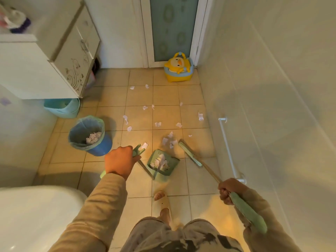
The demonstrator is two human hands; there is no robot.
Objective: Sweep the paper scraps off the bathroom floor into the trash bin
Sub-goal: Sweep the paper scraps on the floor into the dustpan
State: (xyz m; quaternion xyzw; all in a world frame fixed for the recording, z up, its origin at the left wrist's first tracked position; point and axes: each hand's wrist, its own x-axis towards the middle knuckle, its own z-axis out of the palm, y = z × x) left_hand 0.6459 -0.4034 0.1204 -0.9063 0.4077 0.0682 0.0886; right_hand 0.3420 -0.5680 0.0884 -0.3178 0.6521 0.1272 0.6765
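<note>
1. Floor (112,99): tan tiles; it carries the trash bin and everything listed below.
2. Toilet (36,215): white, on the near left of the trash bin.
3. Cabinet (36,70): white with a floral print, beyond the trash bin on the left.
4. Trash bin (101,148): blue, lined with a pale green bag, upright, with crumpled paper inside.
5. Potty (177,77): yellow duck shape, well beyond the trash bin to the right, against the door.
6. Basin (63,110): light blue, just behind the trash bin, partly under the cabinet.
7. Broom (190,155): green head on the floor, well to the right of the trash bin.
8. Dustpan (164,171): green, right of the trash bin, between the bin and the broom head; it holds crumpled paper.
9. Left grip (119,161): fingers clamped on the dustpan's handle, just right of the trash bin.
10. Right grip (227,190): fingers clamped on the broom's handle, far right of the trash bin.
11. Paper scraps (158,124): white, scattered on the floor right of and beyond the trash bin; one cluster lies beside the broom head.
</note>
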